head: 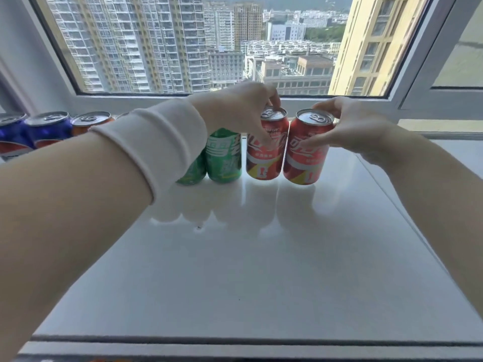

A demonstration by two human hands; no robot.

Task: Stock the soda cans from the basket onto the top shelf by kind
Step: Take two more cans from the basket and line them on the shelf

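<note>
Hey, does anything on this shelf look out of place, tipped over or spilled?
Nothing stands out: blue cans, orange can, green cans and red cans stand upright, grouped by kind, on the shelf; no spill.

**A:** What have you got on your arms?

**B:** On my left wrist, a wide cloth band; off-white, soft, with shallow ridges running round it; it reaches to the base of my left hand.

**A:** A sleeve cuff, or a band on its own?

**B:** I cannot tell; my left forearm is bare on the near side of it; its near edge stands a little proud of the arm.

**A:** And the other side?

**B:** My right hand and right forearm are bare as far as the view goes.
</note>
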